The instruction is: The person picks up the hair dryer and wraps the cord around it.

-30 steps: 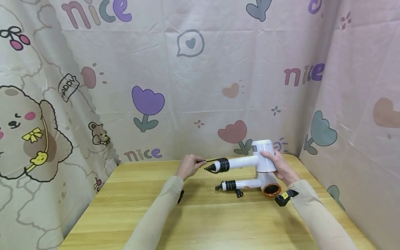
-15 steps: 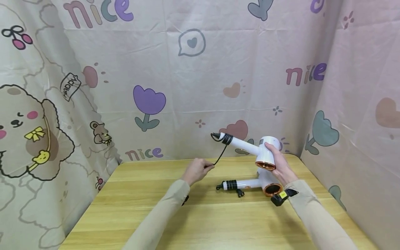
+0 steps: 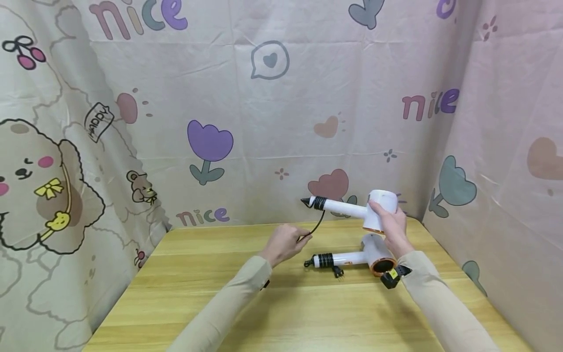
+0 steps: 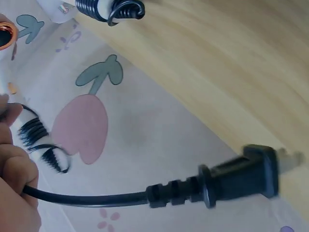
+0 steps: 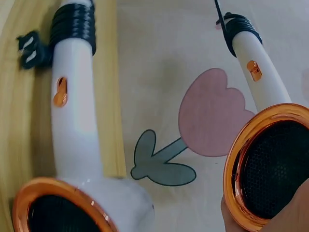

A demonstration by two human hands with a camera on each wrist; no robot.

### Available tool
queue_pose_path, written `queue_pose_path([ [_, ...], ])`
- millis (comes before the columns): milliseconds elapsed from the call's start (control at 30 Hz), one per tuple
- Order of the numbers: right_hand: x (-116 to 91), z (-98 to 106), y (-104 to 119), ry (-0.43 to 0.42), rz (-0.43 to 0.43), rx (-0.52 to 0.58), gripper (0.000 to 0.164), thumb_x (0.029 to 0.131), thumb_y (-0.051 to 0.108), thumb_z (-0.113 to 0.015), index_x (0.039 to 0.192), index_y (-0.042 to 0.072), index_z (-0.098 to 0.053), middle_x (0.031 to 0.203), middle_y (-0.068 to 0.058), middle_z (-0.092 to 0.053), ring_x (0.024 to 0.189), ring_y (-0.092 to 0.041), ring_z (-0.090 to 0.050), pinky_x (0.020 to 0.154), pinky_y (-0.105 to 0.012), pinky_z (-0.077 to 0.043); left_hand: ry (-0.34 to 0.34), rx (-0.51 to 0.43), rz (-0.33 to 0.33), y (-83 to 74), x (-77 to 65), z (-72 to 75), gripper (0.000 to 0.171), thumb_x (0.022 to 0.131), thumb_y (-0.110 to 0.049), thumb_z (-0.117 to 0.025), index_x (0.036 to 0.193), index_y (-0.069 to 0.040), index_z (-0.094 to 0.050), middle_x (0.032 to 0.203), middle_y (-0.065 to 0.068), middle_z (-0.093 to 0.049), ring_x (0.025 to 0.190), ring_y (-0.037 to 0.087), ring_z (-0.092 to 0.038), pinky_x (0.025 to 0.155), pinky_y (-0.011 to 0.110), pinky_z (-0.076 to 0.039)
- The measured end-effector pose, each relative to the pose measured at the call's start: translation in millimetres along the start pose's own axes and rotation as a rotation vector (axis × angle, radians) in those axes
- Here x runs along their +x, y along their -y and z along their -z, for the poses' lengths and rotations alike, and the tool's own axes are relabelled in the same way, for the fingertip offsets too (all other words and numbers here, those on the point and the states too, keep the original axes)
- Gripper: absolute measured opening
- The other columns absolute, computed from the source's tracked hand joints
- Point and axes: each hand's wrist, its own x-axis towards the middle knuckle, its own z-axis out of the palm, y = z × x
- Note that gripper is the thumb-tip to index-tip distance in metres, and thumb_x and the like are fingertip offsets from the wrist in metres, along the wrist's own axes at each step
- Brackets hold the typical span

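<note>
My right hand [image 3: 392,226] grips the barrel of a white hair dryer [image 3: 345,209] and holds it above the table, its handle pointing left. Black cord [image 3: 319,203] is wound round the end of that handle. From the coil a loose length runs down to my left hand [image 3: 288,243], which pinches the cord. In the left wrist view the plug [image 4: 236,176] sticks out past my curled fingers [image 4: 19,169]. A second white hair dryer [image 3: 349,259] lies on the table below, its copper-rimmed end [image 5: 65,203] large in the right wrist view.
The wooden table [image 3: 184,293] spans the front, with a patterned cloth [image 3: 264,122] hanging behind it and at both sides. Close in front of the lying dryer's handle rests its own black plug [image 3: 338,272].
The held dryer has risen and tilted, its handle swinging up and then partly down. My left hand has moved right with the cord, and the loose length now hangs slack. The lying dryer stays put.
</note>
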Motion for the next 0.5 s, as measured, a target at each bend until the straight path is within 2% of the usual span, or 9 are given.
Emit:
queue_pose_path([
  [100, -1.2, 0.2, -3.3, -0.007, 0.072, -0.108, 0.095, 0.081, 0.064, -0.069, 0.152, 0.015, -0.030, 0.141, -0.016, -0.046, 0.119, -0.030, -0.051, 0.091, -0.035, -0.048, -0.037, 0.042, -0.037, -1.5, 2.9, 2.9, 0.012, 0.093, -0.019, -0.067, 0.087, -0.014, -0.076, 0.077, -0.004, -0.075, 0.064, 0.007, -0.067, 0.063, 0.023, -0.054],
  [200, -1.8, 0.7, -6.2, 0.000, 0.131, -0.185, 0.097, 0.080, 0.063, -0.070, 0.151, 0.012, -0.030, 0.138, -0.019, -0.048, 0.118, -0.033, -0.052, 0.092, -0.040, -0.050, -0.086, 0.057, -0.043, -0.7, 6.3, 7.0, 0.011, 0.092, -0.017, -0.069, 0.083, -0.014, -0.074, 0.077, -0.003, -0.074, 0.066, 0.009, -0.068, 0.064, 0.026, -0.055],
  [400, -1.2, 4.1, -9.0, 0.049, 0.238, -0.297, 0.095, 0.080, 0.059, -0.073, 0.149, 0.010, -0.032, 0.130, -0.022, -0.052, 0.108, -0.035, -0.057, 0.079, -0.037, -0.054, -0.131, 0.096, 0.034, 4.6, 12.3, 18.7, 0.008, 0.088, -0.022, -0.074, 0.085, -0.015, -0.076, 0.079, -0.002, -0.074, 0.061, 0.010, -0.065, 0.055, 0.023, -0.052],
  [500, -1.9, 3.8, -7.8, 0.075, 0.297, -0.318, 0.089, 0.080, 0.055, -0.076, 0.146, 0.009, -0.037, 0.125, -0.021, -0.053, 0.102, -0.033, -0.058, 0.073, -0.033, -0.054, -0.150, 0.118, 0.063, 6.9, 14.5, 23.7, 0.007, 0.086, -0.022, -0.076, 0.085, -0.015, -0.077, 0.074, -0.004, -0.072, 0.057, 0.010, -0.062, 0.051, 0.023, -0.049],
])
